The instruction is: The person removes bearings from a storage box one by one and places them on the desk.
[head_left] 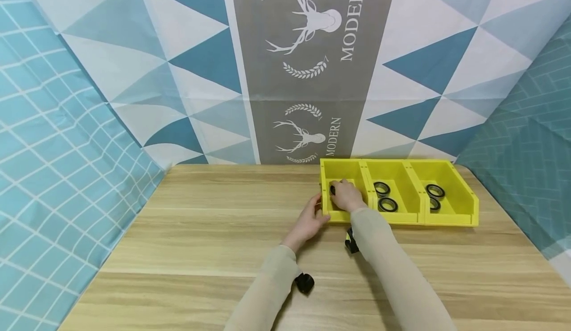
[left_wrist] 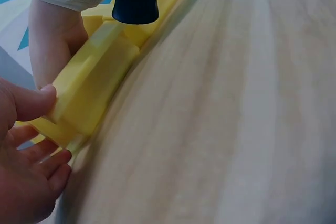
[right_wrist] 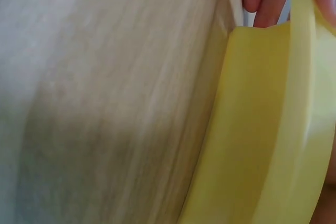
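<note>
A row of three joined yellow bins (head_left: 403, 218) stands on the wooden table. My left hand (head_left: 309, 222) holds the front left corner of the leftmost bin; in the left wrist view, the thumb lies on the bin's front wall (left_wrist: 97, 85) and the fingers are curled at its side. My right hand (head_left: 347, 195) reaches down into that leftmost bin. Its fingertips pinch a black ring-shaped bearing (head_left: 332, 190), mostly hidden by the hand. Two bearings (head_left: 388, 204) lie in the middle bin, and two more bearings (head_left: 435, 191) overlap in the right bin.
The wooden table (head_left: 214, 222) extends left and in front of the bins. Behind stands a patterned cloth backdrop (head_left: 308, 83), close to the bins' rear. Dark wrist-worn devices (head_left: 305, 283) sit below both forearms.
</note>
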`<state>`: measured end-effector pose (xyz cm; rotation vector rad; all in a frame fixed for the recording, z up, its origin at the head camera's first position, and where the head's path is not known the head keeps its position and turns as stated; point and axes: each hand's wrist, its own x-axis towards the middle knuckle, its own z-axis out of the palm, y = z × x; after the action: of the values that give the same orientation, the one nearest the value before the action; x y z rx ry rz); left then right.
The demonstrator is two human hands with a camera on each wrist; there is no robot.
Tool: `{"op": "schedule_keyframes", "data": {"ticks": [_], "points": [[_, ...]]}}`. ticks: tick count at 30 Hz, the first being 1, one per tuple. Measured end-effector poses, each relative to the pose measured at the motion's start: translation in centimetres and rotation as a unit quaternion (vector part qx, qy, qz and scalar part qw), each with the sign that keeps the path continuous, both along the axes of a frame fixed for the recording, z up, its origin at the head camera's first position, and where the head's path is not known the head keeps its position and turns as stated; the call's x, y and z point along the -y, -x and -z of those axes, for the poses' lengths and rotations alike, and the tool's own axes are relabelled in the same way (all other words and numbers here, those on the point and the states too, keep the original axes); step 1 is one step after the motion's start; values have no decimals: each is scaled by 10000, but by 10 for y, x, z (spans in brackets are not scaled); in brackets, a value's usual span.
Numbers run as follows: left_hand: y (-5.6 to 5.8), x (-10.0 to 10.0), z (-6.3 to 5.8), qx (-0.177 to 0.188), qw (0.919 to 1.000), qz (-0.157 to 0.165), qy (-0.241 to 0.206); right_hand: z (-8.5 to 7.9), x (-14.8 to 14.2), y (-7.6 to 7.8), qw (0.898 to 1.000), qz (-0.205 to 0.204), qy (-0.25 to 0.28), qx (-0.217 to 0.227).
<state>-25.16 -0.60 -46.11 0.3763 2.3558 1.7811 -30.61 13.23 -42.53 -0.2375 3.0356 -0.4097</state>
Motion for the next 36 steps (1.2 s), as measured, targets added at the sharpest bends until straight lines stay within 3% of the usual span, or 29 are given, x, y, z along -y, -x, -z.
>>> {"op": "schedule_keyframes", "data": {"ticks": [22,36], "points": [[-1,1,2,134,9997,-63,-215,3,-1,-1,9990,-58,229,-382],[0,3,6,113,9997,25,-234,0,-1,-8,9956,22,754,-557]]}}
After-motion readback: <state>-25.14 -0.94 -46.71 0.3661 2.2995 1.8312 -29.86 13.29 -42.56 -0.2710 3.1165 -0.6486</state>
